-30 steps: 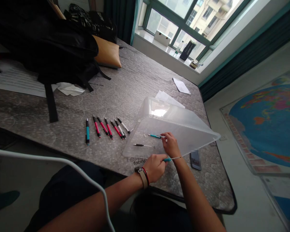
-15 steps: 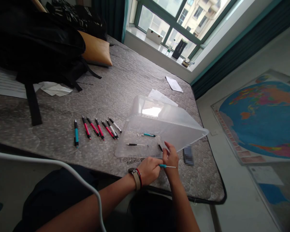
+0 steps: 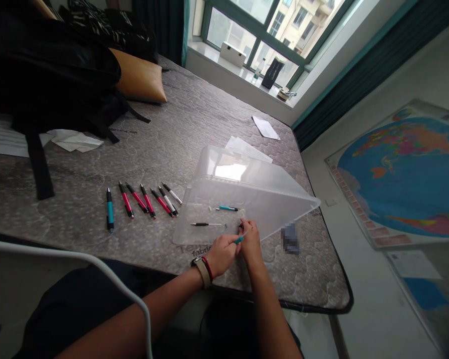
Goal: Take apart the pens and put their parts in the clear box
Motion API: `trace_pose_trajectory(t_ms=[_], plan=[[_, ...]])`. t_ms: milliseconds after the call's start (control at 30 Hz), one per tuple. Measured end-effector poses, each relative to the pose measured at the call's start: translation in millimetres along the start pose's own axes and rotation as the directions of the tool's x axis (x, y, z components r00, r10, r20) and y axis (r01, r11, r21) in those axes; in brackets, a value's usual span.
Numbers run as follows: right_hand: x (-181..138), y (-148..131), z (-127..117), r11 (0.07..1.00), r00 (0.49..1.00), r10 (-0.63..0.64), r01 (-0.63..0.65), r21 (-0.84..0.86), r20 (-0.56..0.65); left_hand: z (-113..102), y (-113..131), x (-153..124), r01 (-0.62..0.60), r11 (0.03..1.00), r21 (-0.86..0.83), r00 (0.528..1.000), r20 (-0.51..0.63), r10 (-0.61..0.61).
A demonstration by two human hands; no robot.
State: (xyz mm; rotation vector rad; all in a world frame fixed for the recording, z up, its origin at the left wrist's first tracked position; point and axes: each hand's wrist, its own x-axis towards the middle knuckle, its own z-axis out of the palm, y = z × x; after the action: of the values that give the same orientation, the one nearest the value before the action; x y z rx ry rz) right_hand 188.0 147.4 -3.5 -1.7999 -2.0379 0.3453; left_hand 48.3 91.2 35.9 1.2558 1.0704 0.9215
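Observation:
My left hand point(image 3: 224, 255), with a watch and red band at its wrist, is closed on a teal pen barrel point(image 3: 239, 240) with a thin refill sticking out toward my other hand. My right hand point(image 3: 250, 242) is beside it, fingers pinched on a small black pen part point(image 3: 241, 227), mostly hidden. Both hands are over the front of a clear plastic box point(image 3: 284, 212) lying open on its side. Inside the box lie a teal pen piece point(image 3: 228, 208), a black pen piece with its thin refill point(image 3: 200, 224), and a tiny grey bit point(image 3: 226, 226).
Left of the box lie a teal pen point(image 3: 110, 209) and several red and white pens point(image 3: 147, 200) on the mattress point(image 3: 172, 124). A blurred dark object point(image 3: 291, 238) lies at right. Papers point(image 3: 249, 148) lie behind the box; a black backpack point(image 3: 60, 75) stands at far left. A white cable point(image 3: 108, 269) crosses the foreground.
My right hand has moved left, and its spread fingers have closed on the black part that lay in the box. The teal barrel in my left hand has tilted, its refill now angled upward.

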Motion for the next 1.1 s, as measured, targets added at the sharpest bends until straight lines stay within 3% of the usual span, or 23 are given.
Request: trace_pose_trajectory(t_ms=[100, 167, 233, 333, 433, 500, 567, 767, 833, 900, 967, 1033, 1100], plan=[[-3, -6, -3, 0.997, 0.997, 0.071, -0.071, 0.034, -0.007, -5, -7, 5, 0.043, 0.998, -0.053, 0.999, -0.009, -0.043], [-1, -8, -8, 0.978, 0.996, 0.088, -0.084, 0.19, -0.014, -8, -10, 8, 0.057, 0.997, -0.057, 0.998, -0.017, -0.058], [2, -8, -15, 0.897, 0.99, 0.136, -0.114, 0.427, -0.021, -9, -12, 9, 0.068, 0.997, -0.043, 0.997, -0.022, -0.069], [4, -11, -24, 0.587, 0.966, 0.256, -0.18, 0.789, 0.03, -7, -14, 10, 0.075, 0.997, -0.015, 0.997, -0.014, -0.076], [2, -17, -30, 0.233, 0.944, 0.302, -0.209, 0.95, 0.134, -5, -14, 8, 0.062, 0.998, 0.022, 0.997, -0.04, -0.061], [0, -21, -32, 0.109, 0.936, 0.269, -0.262, 0.959, 0.225, -4, -12, 7, 0.038, 0.998, 0.057, 0.996, -0.081, -0.034], [-3, -21, -33, 0.082, 0.933, 0.212, -0.315, 0.946, 0.292, -5, -9, 7, 0.008, 0.996, 0.085, 0.995, -0.097, 0.0], [-9, -13, -33, 0.29, 0.917, 0.001, -0.382, 0.877, 0.399, -6, -2, 5, -0.03, 0.997, 0.067, 0.999, 0.032, 0.027], [-7, -10, -32, 0.342, 0.91, -0.011, -0.386, 0.857, 0.414, -6, -1, 4, -0.019, 0.997, 0.072, 0.999, 0.037, 0.017], [-1, -6, -29, 0.468, 0.941, 0.072, -0.324, 0.823, 0.33, -4, 0, 3, -0.038, 0.994, 0.105, 0.999, 0.009, 0.037], [10, -3, -23, 0.712, 0.982, 0.134, -0.187, 0.677, 0.131, -2, 1, 1, -0.074, 0.986, 0.148, 0.997, -0.017, 0.077], [24, -1, -16, 0.914, 0.997, 0.072, -0.057, 0.403, -0.023, 2, 2, -4, -0.108, 0.978, 0.179, 0.994, -0.006, 0.111], [40, -2, -10, 0.986, 0.999, -0.01, 0.015, 0.168, -0.033, 6, 3, -9, -0.141, 0.969, 0.203, 0.99, 0.044, 0.135]])
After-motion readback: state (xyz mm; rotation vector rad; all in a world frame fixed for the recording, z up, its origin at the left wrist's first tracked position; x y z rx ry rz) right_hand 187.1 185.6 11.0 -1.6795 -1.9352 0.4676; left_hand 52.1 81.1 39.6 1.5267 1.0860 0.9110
